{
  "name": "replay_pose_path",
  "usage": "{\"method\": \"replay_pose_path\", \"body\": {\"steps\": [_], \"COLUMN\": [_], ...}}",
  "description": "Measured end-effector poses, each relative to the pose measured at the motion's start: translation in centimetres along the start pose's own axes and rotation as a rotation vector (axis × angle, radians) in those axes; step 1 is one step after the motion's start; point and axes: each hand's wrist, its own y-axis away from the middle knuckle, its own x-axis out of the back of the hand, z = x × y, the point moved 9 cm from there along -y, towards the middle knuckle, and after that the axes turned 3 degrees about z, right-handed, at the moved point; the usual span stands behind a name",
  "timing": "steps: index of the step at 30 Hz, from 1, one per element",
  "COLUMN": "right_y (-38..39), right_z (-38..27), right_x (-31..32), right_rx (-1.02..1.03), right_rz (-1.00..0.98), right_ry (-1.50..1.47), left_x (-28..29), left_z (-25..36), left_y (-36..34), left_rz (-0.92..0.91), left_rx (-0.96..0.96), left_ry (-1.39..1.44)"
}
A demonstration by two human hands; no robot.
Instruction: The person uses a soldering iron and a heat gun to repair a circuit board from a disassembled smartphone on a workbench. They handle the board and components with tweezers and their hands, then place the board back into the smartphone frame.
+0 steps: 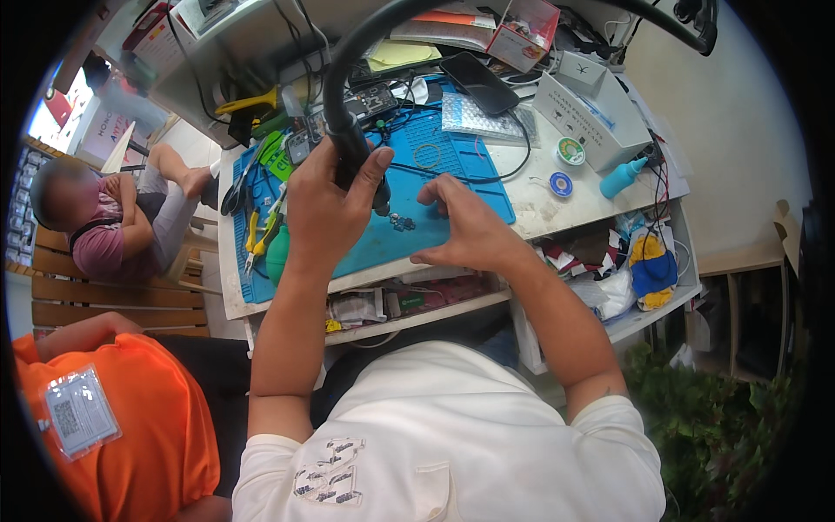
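My left hand (329,204) is wrapped round the lower end of a thick black gooseneck arm (341,96), which curves down over the blue work mat (383,248). Just beyond its tip lies a small cluster of dark parts (402,223), too small to make out. To the right of these parts, my right hand (470,228) hovers low over the mat. Its thumb and fingers are curved and apart, with nothing visible between them. Behind the left hand sits an opened phone-like device (300,143) with exposed parts.
Pliers (254,235) and a green blower bulb (277,254) lie left. A black phone (480,83) rests on bubble wrap (487,122). Rightward stand a solder spool (560,184), teal bottle (621,178) and white box (578,117). An open drawer (639,304) holds rags. Two people sit left.
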Motion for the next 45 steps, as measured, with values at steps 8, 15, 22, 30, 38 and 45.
{"method": "replay_pose_path", "body": {"steps": [8,15,22,30,38,45], "right_y": [-0.1,0.0,0.4,0.2,0.0,0.0], "right_z": [0.2,0.0,-1.2,-1.5,-1.7,-1.4], "right_x": [0.1,0.0,-1.4,-1.6,-0.6,-0.6], "right_rx": [-0.026,0.059,0.198,0.177,0.106,0.086], "right_rz": [-0.002,0.115,0.305,0.253,0.147,0.147], "right_ry": [-0.007,-0.005,0.191,0.072,0.040,0.030], "left_x": [-1.7,-0.2,0.9,3.3,0.4,-0.6], "left_z": [-0.2,0.1,-0.2,1.6,-0.8,-1.2], "left_y": [0.5,0.1,-0.1,-0.1,0.9,1.2], "left_rz": [-0.073,-0.057,-0.002,0.051,-0.050,-0.075], "left_rx": [0.175,0.132,0.116,0.173,0.251,0.248], "left_ry": [0.210,0.056,0.107,0.237,0.212,0.214]}}
